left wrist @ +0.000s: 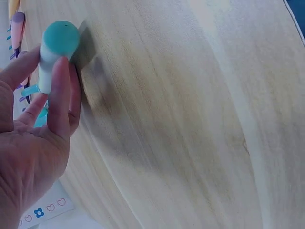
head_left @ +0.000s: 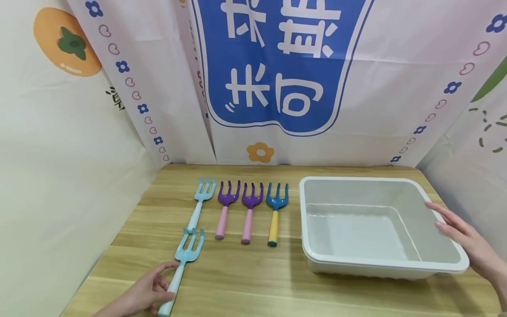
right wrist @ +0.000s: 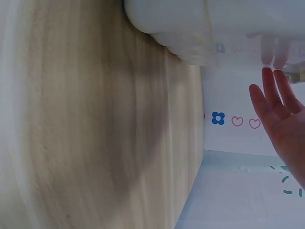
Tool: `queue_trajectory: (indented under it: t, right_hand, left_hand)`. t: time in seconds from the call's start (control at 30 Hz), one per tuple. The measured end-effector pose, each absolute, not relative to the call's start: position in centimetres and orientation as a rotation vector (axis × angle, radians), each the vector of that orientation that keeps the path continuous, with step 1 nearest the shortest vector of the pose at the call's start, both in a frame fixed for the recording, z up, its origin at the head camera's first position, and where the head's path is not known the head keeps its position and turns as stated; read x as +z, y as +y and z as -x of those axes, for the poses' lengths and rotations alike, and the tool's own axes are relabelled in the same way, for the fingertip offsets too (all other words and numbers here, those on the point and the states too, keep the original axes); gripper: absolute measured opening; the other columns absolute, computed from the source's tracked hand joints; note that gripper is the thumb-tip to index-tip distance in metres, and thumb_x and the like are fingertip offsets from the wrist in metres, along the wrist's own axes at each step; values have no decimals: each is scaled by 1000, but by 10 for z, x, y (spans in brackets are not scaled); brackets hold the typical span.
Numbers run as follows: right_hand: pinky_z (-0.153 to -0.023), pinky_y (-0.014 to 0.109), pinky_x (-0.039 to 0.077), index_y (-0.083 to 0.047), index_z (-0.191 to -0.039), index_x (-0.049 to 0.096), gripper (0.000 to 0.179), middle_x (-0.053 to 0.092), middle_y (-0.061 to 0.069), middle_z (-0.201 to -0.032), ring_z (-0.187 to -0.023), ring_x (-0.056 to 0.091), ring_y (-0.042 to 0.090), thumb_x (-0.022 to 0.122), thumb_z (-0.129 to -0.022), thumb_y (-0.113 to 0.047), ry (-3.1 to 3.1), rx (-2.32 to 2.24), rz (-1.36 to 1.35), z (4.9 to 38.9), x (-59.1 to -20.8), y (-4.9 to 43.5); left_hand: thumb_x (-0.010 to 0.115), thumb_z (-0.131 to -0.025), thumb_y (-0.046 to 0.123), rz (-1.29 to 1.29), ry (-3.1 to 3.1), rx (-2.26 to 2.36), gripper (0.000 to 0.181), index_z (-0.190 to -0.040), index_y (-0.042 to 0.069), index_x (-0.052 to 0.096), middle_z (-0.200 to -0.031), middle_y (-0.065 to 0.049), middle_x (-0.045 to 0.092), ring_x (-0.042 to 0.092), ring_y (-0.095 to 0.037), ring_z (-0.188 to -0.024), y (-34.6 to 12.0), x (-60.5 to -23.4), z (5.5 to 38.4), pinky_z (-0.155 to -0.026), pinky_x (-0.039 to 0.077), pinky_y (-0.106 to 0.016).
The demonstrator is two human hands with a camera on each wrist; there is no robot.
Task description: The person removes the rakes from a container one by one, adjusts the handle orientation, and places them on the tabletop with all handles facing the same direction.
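My left hand [head_left: 152, 288] pinches the pale handle of a light blue garden hand fork [head_left: 188, 251] between thumb and fingers. The left wrist view shows the handle's rounded teal end [left wrist: 61, 38] tilted toward the camera. Its tines reach the handle end of a second light blue hand fork [head_left: 198, 204]. To their right lie two purple hand forks with pink handles [head_left: 223, 222] [head_left: 247, 224] and a blue one with a yellow handle [head_left: 273, 224]. My right hand [head_left: 467, 237] touches the right rim of a white plastic tub [head_left: 384, 264], its fingers fairly straight.
The forks and tub stand on a wood-grain table [head_left: 245, 286]. A printed cloth [head_left: 174, 88] hangs behind the table's back edge. White cloth [head_left: 59, 176] also borders the left and right sides.
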State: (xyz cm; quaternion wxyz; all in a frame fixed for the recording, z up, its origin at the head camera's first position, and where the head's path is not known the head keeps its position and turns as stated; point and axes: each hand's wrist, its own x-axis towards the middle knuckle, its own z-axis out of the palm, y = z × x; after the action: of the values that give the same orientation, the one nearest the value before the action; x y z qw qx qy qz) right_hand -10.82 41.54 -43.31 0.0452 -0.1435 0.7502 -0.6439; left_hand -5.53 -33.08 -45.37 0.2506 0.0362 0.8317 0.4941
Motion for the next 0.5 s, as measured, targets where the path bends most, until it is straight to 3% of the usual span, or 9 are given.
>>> queue_trajectory:
  t: [0.27,0.5]
  right_hand:
    - [-68,27,55,-20,-155,27,55,41,-23,-137,-107,54,-4,31,-104,1,2379,-1956,475,109,-433,417]
    - [-81,9,43,-11,-153,30,56,50,-18,-138,-115,50,-6,29,-101,10,2445,-2021,615,108,-426,419]
  left_hand:
    - [76,-81,4,-121,2284,1327,77,-142,-7,29,-82,-9,56,59,-19,-68,-331,-454,55,-44,48,-25]
    - [76,-83,10,-182,2362,1270,74,-141,-6,33,-88,-10,53,57,-16,-70,-334,-446,60,-45,51,-31]
